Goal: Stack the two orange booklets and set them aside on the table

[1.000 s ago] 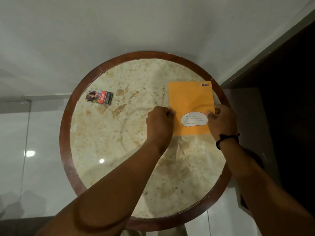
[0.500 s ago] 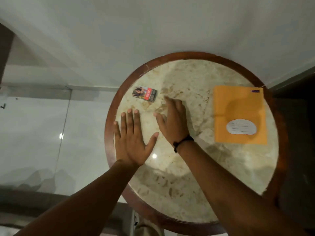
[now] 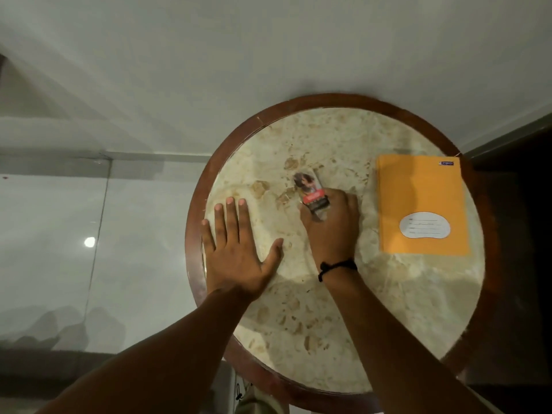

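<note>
Orange booklets [image 3: 421, 204]: they lie flat at the right side of the table, edges squared so only the top cover shows (I cannot tell the two apart from above); since half a second ago they have not moved, and neither of my hands touches them.
Cover: matte orange card, rectangular, with a white bean-shaped name label [image 3: 424, 227] near its lower edge and a small dark logo at the far right corner.
Right hand [image 3: 331, 225]: it has gone from lying open on the marble to curling its fingers around the small printed card pack [image 3: 310, 192], gripping its near end; a black cord bracelet [image 3: 337, 268] sits at the wrist.
Card pack: glossy and blurred, with a portrait at the far end and a red band; it now lies nearer the table's middle and is turned lengthwise.
Left hand [image 3: 239, 252]: as before, palm down, fingers spread, holding nothing, near the left rim.
Table [image 3: 298, 324]: round, polished beige marble with brown mottling, in a dark wooden rim.
Room: glossy pale floor tiles, a light glare at left, and dark furniture at right.
</note>
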